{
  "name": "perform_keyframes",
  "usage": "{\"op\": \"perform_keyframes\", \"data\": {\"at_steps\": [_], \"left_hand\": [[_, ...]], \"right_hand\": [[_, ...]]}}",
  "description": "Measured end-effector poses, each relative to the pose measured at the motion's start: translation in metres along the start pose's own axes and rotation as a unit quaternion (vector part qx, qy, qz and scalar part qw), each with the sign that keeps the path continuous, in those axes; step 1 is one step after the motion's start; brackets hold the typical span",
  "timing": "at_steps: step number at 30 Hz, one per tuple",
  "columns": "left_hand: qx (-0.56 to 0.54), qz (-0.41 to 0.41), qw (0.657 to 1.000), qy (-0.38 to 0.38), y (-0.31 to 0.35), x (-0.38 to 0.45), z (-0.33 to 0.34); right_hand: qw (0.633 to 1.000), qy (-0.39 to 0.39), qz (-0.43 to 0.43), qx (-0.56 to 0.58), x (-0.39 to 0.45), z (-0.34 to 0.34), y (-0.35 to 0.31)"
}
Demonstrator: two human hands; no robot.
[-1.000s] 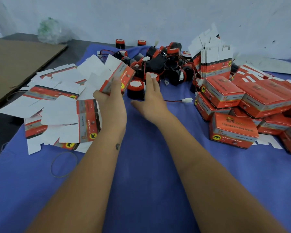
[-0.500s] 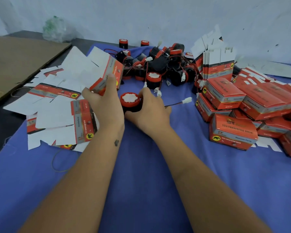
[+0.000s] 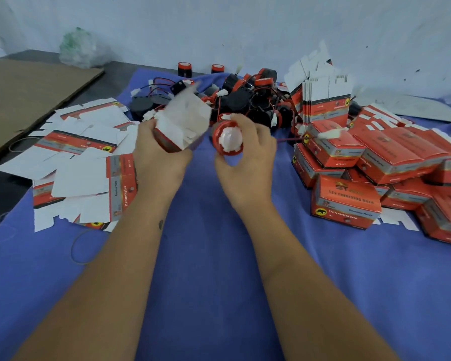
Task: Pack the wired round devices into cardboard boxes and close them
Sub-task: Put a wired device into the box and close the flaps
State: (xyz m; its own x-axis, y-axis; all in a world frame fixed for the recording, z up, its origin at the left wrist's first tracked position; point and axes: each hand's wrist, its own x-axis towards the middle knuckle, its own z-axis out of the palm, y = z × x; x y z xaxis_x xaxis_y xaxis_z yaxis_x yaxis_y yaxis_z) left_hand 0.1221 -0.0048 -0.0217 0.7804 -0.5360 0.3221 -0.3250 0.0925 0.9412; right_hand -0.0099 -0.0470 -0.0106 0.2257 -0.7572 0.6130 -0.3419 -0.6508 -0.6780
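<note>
the left hand (image 3: 162,157) grips an open box (image 3: 184,126); the right hand (image 3: 245,157), just right of the box, grips a round device (image 3: 228,139). its trailing wire (image 3: 288,139) may snag the packed boxes (image 3: 346,201), stalling insertion.

Pale bluish-white wall (image 3: 245,27) is running along the back, a bit scuffed. A blue cloth (image 3: 206,256) is covering the dark table (image 3: 0,178), a brown cardboard sheet (image 3: 24,95) is lying at the left, and a crumpled plastic bag (image 3: 78,48) is sitting against the wall.
</note>
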Motion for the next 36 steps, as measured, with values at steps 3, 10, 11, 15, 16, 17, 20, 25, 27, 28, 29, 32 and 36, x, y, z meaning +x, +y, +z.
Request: {"op": "perform_keyframes", "data": {"at_steps": [3, 10, 11, 15, 16, 17, 20, 25, 27, 28, 29, 32, 36], "left_hand": [[0.025, 0.014, 0.998, -0.057, 0.002, -0.001, 0.002], [-0.003, 0.015, 0.977, -0.214, 0.003, -0.004, 0.007], [0.009, 0.018, 0.974, -0.225, 0.002, -0.004, 0.007], [0.009, -0.005, 0.970, -0.242, -0.001, -0.002, 0.003], [0.012, -0.011, 0.969, -0.245, -0.001, -0.001, 0.003], [0.014, -0.016, 0.968, -0.249, -0.001, -0.001, 0.002], [0.012, -0.024, 0.969, -0.246, 0.000, -0.001, 0.002], [-0.015, -0.052, 0.975, -0.213, 0.004, -0.006, 0.009], [-0.051, -0.077, 0.977, -0.194, 0.007, -0.006, 0.011], [-0.064, -0.088, 0.977, -0.185, 0.007, -0.006, 0.013], [-0.068, -0.094, 0.977, -0.177, 0.008, -0.006, 0.013], [-0.041, -0.084, 0.984, -0.155, 0.007, -0.008, 0.016], [-0.006, -0.069, 0.986, -0.152, 0.006, -0.009, 0.021]], "right_hand": [[0.994, 0.084, -0.074, -0.016, 0.001, -0.002, -0.004], [0.985, 0.001, -0.152, -0.084, -0.002, 0.002, -0.004], [0.987, -0.025, -0.138, -0.083, -0.002, 0.003, -0.003], [0.991, -0.063, -0.088, -0.077, -0.001, 0.001, 0.004], [0.991, -0.063, -0.087, -0.079, -0.001, 0.002, 0.005], [0.991, -0.067, -0.087, -0.076, 0.000, 0.002, 0.005], [0.990, -0.082, -0.089, -0.071, 0.001, 0.001, 0.006], [0.975, -0.121, -0.082, -0.169, 0.000, 0.003, 0.008], [0.970, -0.118, -0.087, -0.194, 0.000, 0.003, 0.006], [0.963, -0.112, -0.100, -0.226, 0.000, 0.003, 0.005], [0.953, -0.109, -0.112, -0.261, 0.000, 0.004, 0.005], [0.929, -0.116, -0.120, -0.330, -0.001, 0.006, 0.000], [0.922, -0.146, -0.104, -0.343, -0.002, 0.012, -0.003]]}}
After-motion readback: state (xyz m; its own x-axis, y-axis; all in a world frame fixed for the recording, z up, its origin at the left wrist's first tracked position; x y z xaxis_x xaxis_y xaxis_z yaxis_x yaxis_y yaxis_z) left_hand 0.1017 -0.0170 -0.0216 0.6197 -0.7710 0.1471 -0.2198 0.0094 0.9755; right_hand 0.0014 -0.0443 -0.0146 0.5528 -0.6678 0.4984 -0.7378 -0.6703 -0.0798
